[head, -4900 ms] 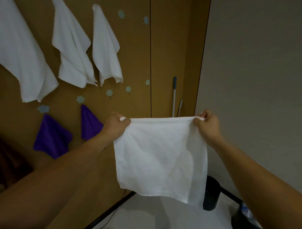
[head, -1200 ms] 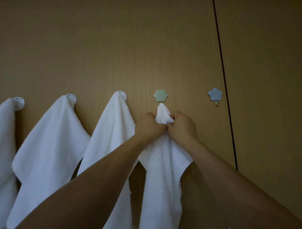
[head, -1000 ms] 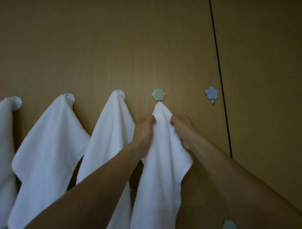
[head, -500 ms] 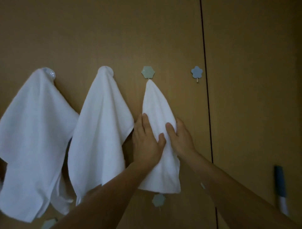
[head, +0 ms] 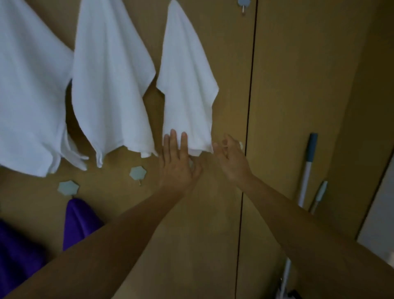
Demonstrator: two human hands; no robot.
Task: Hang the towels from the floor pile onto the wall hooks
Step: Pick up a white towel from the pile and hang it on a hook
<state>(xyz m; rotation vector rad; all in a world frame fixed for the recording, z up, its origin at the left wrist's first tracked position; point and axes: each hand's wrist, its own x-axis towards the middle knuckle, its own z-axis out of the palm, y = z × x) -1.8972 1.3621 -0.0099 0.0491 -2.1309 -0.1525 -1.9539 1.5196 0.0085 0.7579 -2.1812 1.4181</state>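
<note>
A small white towel (head: 187,81) hangs on the brown wooden wall; its hook is above the frame. My left hand (head: 178,162) lies flat with straight fingers, and the fingertips touch the towel's lower hem. My right hand (head: 231,159) is just right of the hem, fingers relaxed and holding nothing. Two more white towels (head: 110,81) (head: 29,91) hang to the left. The floor pile is out of view.
A bare blue flower hook (head: 243,2) is at the top right. Bare pale hexagon hooks (head: 138,172) (head: 68,187) sit in a lower row. Purple cloths (head: 80,222) hang at lower left. Two mop handles (head: 307,168) lean in the right corner.
Both hands have slid down the hung towel from its middle to its bottom hem. The view has tilted down, so the towel's hook has left the frame.
</note>
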